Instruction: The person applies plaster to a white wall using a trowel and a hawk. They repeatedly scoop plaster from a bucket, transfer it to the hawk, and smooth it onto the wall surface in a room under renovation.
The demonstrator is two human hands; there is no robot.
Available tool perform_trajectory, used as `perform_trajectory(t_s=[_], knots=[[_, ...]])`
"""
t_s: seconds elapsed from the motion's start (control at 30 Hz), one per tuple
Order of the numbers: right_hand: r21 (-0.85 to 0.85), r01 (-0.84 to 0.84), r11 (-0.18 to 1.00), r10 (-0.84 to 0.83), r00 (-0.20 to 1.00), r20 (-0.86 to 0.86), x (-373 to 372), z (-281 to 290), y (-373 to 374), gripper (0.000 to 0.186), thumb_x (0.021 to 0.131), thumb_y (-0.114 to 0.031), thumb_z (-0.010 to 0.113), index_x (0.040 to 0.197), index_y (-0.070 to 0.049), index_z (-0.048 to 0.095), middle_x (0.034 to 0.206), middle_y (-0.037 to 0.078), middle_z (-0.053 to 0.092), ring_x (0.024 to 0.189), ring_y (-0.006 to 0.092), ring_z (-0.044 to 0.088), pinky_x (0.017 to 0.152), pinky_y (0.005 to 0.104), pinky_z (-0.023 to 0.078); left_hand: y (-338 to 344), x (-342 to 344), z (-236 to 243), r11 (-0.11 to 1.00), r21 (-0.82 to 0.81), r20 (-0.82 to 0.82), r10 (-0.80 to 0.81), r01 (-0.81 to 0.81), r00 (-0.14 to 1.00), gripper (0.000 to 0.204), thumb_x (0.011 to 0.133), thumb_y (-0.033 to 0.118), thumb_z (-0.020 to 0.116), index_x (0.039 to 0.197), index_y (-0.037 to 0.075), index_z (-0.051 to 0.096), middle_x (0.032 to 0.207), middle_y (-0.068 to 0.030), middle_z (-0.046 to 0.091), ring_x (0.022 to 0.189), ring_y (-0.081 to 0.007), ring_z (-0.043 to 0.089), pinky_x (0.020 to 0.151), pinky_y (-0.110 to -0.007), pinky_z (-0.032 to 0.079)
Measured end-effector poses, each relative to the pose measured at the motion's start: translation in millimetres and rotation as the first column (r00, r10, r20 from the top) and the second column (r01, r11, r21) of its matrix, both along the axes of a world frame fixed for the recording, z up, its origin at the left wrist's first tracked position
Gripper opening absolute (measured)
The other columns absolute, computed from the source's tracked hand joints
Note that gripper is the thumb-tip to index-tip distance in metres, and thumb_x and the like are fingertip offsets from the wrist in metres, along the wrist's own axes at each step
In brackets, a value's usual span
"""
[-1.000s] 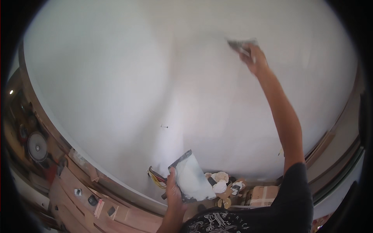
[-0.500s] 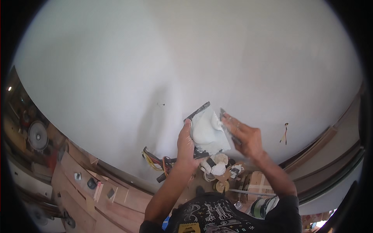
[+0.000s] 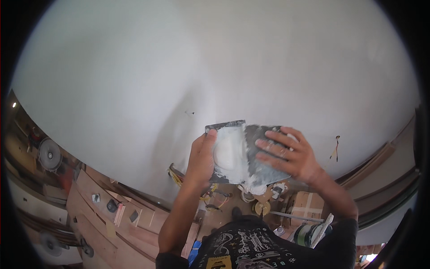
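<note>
My left hand (image 3: pixel 200 154) grips a dark, flat plate (image 3: pixel 225 124) by its left side, the thumb on its face. A smooth mound of white putty (image 3: pixel 225 154) lies on that plate. In my right hand (image 3: pixel 293 154) is a wide, dark putty scraper (image 3: pixel 262 170), smeared with white. The right fingers spread across its face, and the thumb is hidden behind it. The scraper's left edge meets the putty at the middle of the plate. More white putty (image 3: pixel 255 188) bulges at the lower edge where the two tools meet.
A pale wall (image 3: pixel 277 67) rises in front of me, with wires (image 3: pixel 337 148) poking out at right and a cable bundle (image 3: pixel 175 175) at lower left. Below are wooden boards (image 3: pixel 96 215), a cardboard box (image 3: pixel 307 206) and a fan (image 3: pixel 49 154). Long panels lean at right.
The right hand has turned the scraper flat and brought it against the plate's putty. My left hand has shifted slightly left, and the plate has turned more upright.
</note>
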State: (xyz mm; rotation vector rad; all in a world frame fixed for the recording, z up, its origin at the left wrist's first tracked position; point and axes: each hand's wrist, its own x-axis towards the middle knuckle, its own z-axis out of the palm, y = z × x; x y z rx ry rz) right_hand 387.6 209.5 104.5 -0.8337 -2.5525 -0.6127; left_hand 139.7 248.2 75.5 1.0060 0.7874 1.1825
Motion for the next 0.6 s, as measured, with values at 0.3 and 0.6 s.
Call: perform_trajectory(t_s=[0.3, 0.6], knots=[[-0.748, -0.131, 0.651, -0.531, 0.625, -0.572, 40, -116, 47, 0.037, 0.079, -0.002, 0.063, 0.116, -0.009, 0.063, 0.121, 0.010, 0.062, 0.112, 0.0263, 0.058, 0.095, 0.0409, 0.048, -38, -40, -34, 0.890, 0.056, -0.058, 0.455, -0.452, 0.889, 0.045, 0.099, 0.033, 0.045, 0.110, -0.008, 0.058, 0.099, -0.0131, 0.064, 0.087, -0.0179, 0.061, 0.079, -0.031, 0.049], [-0.222, -0.831, 0.510, -0.857, -0.467, -0.218, 40, -354, 193, 0.020, 0.081, -0.002, 0.062, 0.097, -0.007, 0.051, 0.091, 0.006, 0.058, 0.074, 0.0202, 0.056, 0.070, 0.0346, 0.052, -119, -62, -72, 0.733, -0.055, -0.011, 0.678, -0.678, 0.735, 0.047, 0.098, 0.040, 0.042, 0.120, -0.001, 0.052, 0.111, -0.0114, 0.059, 0.098, -0.0203, 0.060, 0.083, -0.034, 0.049]])
